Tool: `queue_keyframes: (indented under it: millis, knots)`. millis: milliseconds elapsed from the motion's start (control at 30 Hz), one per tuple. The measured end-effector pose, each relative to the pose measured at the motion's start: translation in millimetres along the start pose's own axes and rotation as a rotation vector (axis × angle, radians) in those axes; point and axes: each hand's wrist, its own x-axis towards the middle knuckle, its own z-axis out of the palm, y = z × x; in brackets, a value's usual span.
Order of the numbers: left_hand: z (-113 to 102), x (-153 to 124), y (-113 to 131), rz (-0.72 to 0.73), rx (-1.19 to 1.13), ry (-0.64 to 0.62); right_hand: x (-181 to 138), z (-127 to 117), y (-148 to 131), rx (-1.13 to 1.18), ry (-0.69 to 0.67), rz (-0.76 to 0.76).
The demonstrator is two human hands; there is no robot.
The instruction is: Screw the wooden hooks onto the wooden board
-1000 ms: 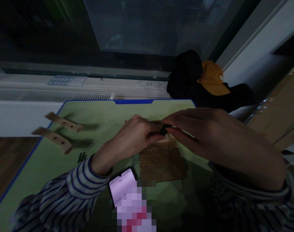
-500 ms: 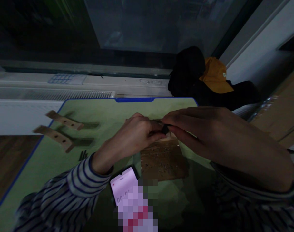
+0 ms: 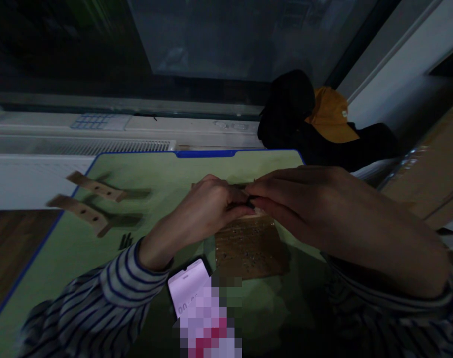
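Observation:
My left hand [image 3: 204, 209] is curled closed above the far edge of a brown wooden board [image 3: 251, 246] on the green mat [image 3: 155, 174]. My right hand [image 3: 323, 214] comes in from the right, its fingertips pinched on a small dark part [image 3: 251, 201] where the two hands meet. What my left fingers grip is hidden under them. Both arms wear striped sleeves.
Two wooden pieces with holes [image 3: 94, 186] [image 3: 79, 211] lie at the mat's left, with a few dark screws [image 3: 125, 241] near them. A lit phone [image 3: 189, 291] lies near me. A black bag and an orange cap [image 3: 331, 114] sit at the back right by the window sill.
My right fingertips have closed in slightly toward my left hand, covering more of the small dark part. Everything else stays put.

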Motion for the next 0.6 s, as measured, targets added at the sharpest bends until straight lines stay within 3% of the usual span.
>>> queue_keyframes:
  millis: [300,600]
  knots:
    - [-4.5,-0.1,-0.5,-0.028,-0.131,-0.11,3.5,2.2,2.6,-0.061,0.033,0.036]
    - [-1.7,1.4,2.8,-0.006,-0.088,0.074,5.5,3.4,2.4,-0.095,0.046,0.043]
